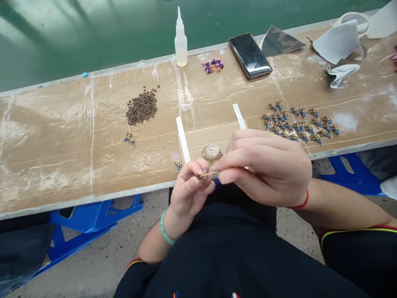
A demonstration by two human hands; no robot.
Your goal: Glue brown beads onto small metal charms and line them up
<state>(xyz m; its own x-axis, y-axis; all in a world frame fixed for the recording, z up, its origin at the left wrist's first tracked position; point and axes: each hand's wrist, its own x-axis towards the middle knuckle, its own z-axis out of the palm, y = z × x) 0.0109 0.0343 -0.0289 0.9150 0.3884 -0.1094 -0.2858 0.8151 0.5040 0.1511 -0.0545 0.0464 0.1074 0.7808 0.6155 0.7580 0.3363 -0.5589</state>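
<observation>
In front of my body, my left hand (190, 188) pinches a small dark brown piece (199, 176) between thumb and fingertips; most of it is hidden. My right hand (269, 167), also closed, grips a toothpick (208, 174) whose tip meets that piece. Just beyond the fingers, a clear glossy blob (211, 152) lies on a cardboard pad (198, 140). One tiny painted figure (178, 165) rests by the table edge, left of my left hand. Many similar figures (297, 124) are spread out to the right, and a pair of figures (129, 140) lies farther left.
A heap of small brown discs (142, 107) sits left of a little clear cup (185, 102). Along the back stand a squeeze bottle (181, 43), tiny purple pieces (213, 65), a phone (250, 56) and crumpled white sheets (338, 41). Blue stools (89, 219) are below the table.
</observation>
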